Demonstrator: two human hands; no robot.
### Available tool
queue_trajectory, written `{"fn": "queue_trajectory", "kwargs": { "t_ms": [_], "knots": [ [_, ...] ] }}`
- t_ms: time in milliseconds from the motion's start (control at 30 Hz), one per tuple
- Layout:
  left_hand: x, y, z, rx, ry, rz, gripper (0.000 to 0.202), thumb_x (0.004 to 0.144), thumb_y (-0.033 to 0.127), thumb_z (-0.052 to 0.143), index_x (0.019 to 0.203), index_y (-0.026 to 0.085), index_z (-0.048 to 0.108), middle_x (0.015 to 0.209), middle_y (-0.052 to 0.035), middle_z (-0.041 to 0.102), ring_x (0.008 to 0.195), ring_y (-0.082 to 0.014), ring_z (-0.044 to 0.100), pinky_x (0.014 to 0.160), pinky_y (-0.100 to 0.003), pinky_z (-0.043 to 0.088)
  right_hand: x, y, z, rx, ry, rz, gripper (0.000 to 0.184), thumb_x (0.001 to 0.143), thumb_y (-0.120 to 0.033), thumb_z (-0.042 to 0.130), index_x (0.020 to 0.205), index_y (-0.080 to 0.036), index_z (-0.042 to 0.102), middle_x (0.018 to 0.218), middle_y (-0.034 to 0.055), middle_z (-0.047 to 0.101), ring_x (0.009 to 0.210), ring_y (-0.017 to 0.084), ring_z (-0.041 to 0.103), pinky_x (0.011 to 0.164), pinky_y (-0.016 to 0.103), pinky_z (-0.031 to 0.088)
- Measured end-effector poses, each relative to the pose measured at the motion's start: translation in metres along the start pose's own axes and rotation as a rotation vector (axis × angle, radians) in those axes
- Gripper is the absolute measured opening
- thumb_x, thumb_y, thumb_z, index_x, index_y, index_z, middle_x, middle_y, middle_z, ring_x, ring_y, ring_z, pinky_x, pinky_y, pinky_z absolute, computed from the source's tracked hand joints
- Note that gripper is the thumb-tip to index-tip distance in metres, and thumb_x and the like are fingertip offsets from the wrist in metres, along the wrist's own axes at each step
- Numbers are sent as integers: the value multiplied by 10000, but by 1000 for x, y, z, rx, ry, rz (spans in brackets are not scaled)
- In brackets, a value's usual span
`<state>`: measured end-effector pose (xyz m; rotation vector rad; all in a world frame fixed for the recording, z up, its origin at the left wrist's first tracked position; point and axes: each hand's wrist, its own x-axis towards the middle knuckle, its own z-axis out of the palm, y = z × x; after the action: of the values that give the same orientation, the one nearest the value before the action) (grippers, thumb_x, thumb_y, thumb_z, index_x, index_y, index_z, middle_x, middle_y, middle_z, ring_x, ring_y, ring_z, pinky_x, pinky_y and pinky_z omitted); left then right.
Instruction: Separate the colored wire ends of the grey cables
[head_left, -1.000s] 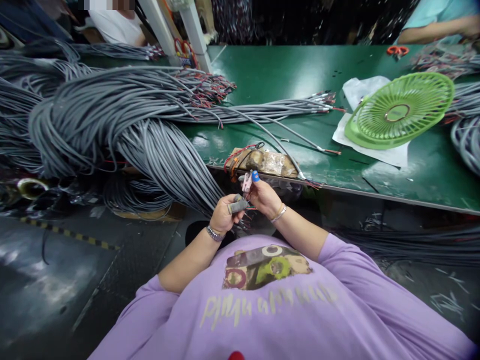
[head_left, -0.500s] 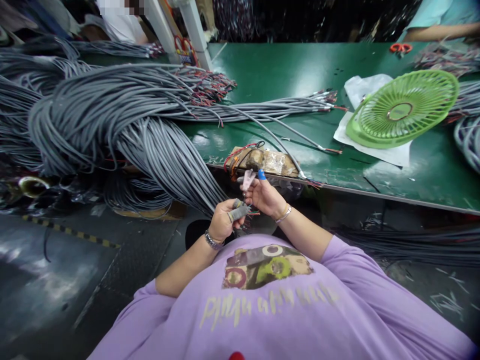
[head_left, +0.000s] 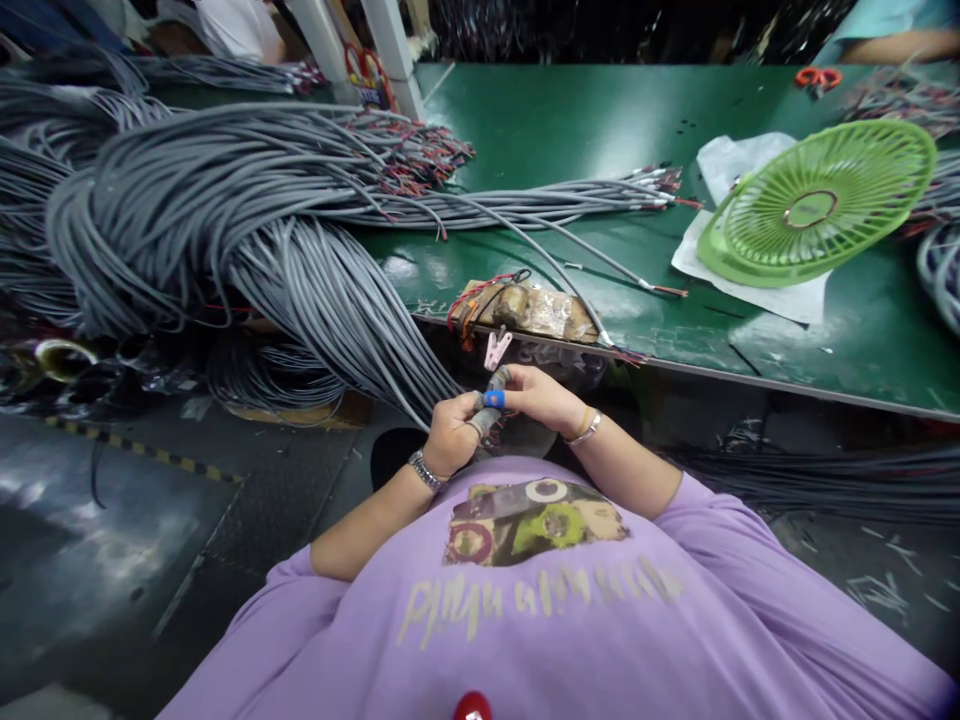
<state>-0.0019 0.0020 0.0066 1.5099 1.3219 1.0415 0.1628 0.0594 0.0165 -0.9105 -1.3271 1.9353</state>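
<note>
A grey cable end [head_left: 498, 381] is held just off the near edge of the green table [head_left: 570, 130], below a pink clip [head_left: 496, 349]. It is gripped in the closed left hand [head_left: 448, 447] and pinched, apparently at its tip, by the right hand [head_left: 546, 396]. A large grey cable bundle [head_left: 225, 210] is draped over the table's left side, and a green fan grille [head_left: 817, 200] lies far right.

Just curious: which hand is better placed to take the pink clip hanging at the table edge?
Probably right: the right hand lies just below the pink clip; the left hand, lower, grips the cable.
</note>
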Motion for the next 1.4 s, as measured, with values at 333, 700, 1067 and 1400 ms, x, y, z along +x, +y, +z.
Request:
{"fn": "queue_trajectory", "kwargs": {
  "t_ms": [333,700,1067,1400],
  "knots": [
    [-3,2,0,-45,-22,-98,246,782,295,633,585,178,543,474,43,529,382,-66,430,392,-195,332,-6,4,-2,5,-11,-21,287,609,-322,817,750,-134,653,676,-10,634,612,99,535,600,243,434],
    [-10,11,2,-92,-95,-195,270,743,351,695,589,167,571,469,34,547,359,-59,438,362,-178,329,3,13,-8,392,369,84,197,653,-208,759,791,-173,622,640,-45,594,519,58,503,479,176,443],
    [-10,9,2,-128,0,-157,253,739,326,695,578,171,576,455,35,553,357,-58,434,359,-180,322,-18,9,8,149,56,66,379,574,-361,859,765,-151,607,659,-39,589,581,72,517,519,191,428],
    [-14,8,4,-173,71,-143,275,767,363,693,610,164,587,497,28,575,386,-61,479,392,-176,363,-8,19,18,368,279,57,256,617,-306,764,655,-171,550,566,-51,527,508,69,431,480,211,345]
  ]
}}
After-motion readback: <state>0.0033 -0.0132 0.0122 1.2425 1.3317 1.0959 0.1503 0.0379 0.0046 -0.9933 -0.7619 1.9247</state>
